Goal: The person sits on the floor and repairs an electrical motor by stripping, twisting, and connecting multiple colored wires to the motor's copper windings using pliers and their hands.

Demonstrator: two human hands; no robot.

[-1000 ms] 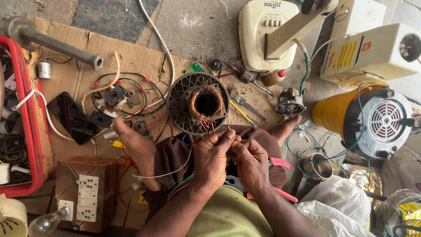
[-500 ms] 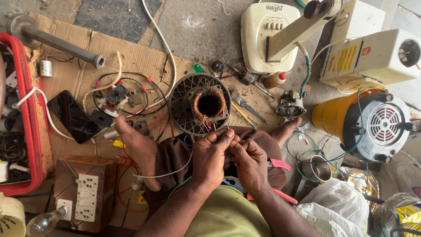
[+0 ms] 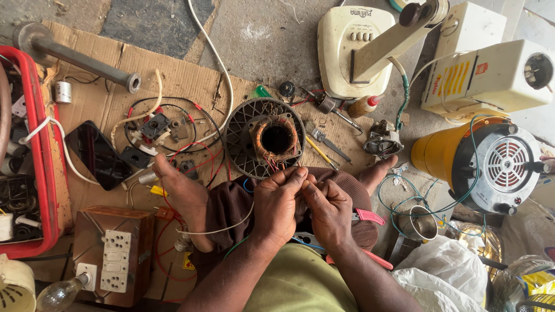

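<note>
My left hand [image 3: 278, 203] and my right hand [image 3: 330, 211] are pressed together above my lap, fingertips pinching thin wires that lead from a round fan motor stator [image 3: 265, 137] with a copper winding in its middle. The stator lies on cardboard just in front of my crossed legs. Both hands grip the wire ends between thumb and fingers. A white wire [image 3: 217, 230] runs across my lap under the left wrist. Pink-handled pliers [image 3: 369, 216] lie by my right wrist.
A red crate [image 3: 36, 173] of parts stands at the left, beside a black phone [image 3: 96, 155] and a wooden switch board [image 3: 115, 254]. A metal pipe [image 3: 75, 56] lies at the back left. A cream fan base [image 3: 352, 49], a white appliance [image 3: 491, 78] and a yellow motor [image 3: 491, 164] stand at the right.
My hands have stayed together on the wires, fingers shifting slightly. The view has drifted a little; nothing else moved.
</note>
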